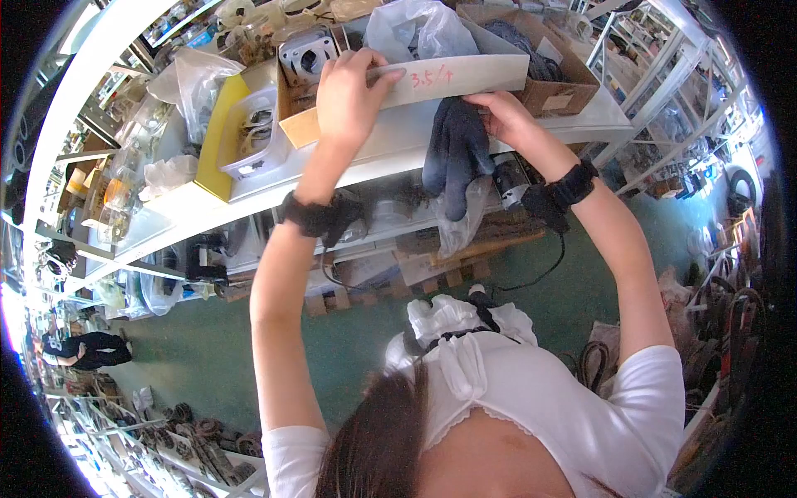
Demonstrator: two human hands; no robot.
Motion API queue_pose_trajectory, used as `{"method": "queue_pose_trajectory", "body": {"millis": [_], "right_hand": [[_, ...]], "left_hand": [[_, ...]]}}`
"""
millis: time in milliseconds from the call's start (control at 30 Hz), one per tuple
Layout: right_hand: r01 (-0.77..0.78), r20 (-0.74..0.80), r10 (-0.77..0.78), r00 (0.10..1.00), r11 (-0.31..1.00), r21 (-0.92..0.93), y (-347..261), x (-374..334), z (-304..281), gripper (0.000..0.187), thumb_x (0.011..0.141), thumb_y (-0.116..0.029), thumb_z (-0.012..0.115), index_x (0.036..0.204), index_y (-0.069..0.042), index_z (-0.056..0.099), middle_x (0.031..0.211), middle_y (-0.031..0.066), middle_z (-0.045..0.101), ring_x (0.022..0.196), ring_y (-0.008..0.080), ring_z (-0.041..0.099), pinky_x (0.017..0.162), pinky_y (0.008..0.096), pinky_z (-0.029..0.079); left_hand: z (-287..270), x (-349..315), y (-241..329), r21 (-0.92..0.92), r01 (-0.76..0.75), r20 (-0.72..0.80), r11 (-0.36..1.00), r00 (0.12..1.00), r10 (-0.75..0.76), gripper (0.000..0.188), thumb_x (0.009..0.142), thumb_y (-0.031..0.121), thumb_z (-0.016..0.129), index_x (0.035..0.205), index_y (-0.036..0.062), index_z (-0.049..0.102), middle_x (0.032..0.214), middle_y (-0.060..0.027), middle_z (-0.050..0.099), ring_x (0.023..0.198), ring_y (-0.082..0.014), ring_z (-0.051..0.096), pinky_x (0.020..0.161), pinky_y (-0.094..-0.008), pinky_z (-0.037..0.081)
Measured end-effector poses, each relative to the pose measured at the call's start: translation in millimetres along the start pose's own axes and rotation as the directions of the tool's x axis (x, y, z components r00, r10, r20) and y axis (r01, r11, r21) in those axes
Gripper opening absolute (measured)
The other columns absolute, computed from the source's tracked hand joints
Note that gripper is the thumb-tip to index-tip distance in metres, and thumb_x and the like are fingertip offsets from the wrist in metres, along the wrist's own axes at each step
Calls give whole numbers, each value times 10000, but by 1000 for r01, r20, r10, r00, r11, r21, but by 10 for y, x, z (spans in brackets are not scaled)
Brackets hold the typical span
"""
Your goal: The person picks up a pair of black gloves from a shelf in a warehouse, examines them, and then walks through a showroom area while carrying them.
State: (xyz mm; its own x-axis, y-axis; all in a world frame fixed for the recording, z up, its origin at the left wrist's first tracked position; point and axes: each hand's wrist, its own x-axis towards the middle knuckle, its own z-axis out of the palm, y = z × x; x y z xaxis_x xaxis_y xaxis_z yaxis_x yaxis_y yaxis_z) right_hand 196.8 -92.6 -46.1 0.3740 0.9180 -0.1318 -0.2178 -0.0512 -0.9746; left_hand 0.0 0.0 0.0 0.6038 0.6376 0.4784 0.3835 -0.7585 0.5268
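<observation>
Open white-fronted cardboard box (477, 75) at twelve o'clock. Left hand (352, 98) pinches its upper rim; right hand (510, 118), one o'clock, at lower edge by dark-grey fabric glove (457, 153), grip unclear. Best hold box level, ends evenly supported.

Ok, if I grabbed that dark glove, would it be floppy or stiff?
The dark glove is probably floppy: it hangs drooping beside the right hand. It's likely light, since it looks like soft, empty fabric. It probably wouldn't roll, having a long, uneven shape.
</observation>
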Motion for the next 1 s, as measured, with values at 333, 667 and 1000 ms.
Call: {"method": "queue_pose_trajectory", "body": {"millis": [333, 667, 1000], "right_hand": [[9, 48, -17, 999, 987, 158, 72, 27, -38, 224, 749, -94, 513, 956, -11, 507, 890, 66, 549, 785, 145, 540, 698, 268, 444], [-271, 259, 298, 919, 953, -135, -87, -659, -250, 421, 771, -247, 534, 1133, -69, 415, 1025, 71, 506, 882, 157, 513, 771, 276, 420], [584, 365, -458, 811, 684, -438, 442, -1075, -141, 904, 577, -215, 723, 1259, -44, 154, 1279, 117, 211, 1188, 240, 214, 979, 334, 159]], "left_hand": [[1037, -663, 257, 65, -197, -382, 978, 900, 207, 437, 631, 193, 644, 984, 7, 465, 942, -119, 479, 804, -279, 452, 706, -338, 381], [972, -950, 284, -516, 33, -205, 856, 965, -161, 281, 647, 60, 632, 891, -15, 514, 718, -98, 569, 588, -159, 527, 568, -249, 421], [770, -1051, 607, -906, 248, 185, 342, 961, -207, 257, 696, 1, 602, 922, -29, 483, 803, -59, 558, 727, -96, 526, 658, -213, 422]]}}
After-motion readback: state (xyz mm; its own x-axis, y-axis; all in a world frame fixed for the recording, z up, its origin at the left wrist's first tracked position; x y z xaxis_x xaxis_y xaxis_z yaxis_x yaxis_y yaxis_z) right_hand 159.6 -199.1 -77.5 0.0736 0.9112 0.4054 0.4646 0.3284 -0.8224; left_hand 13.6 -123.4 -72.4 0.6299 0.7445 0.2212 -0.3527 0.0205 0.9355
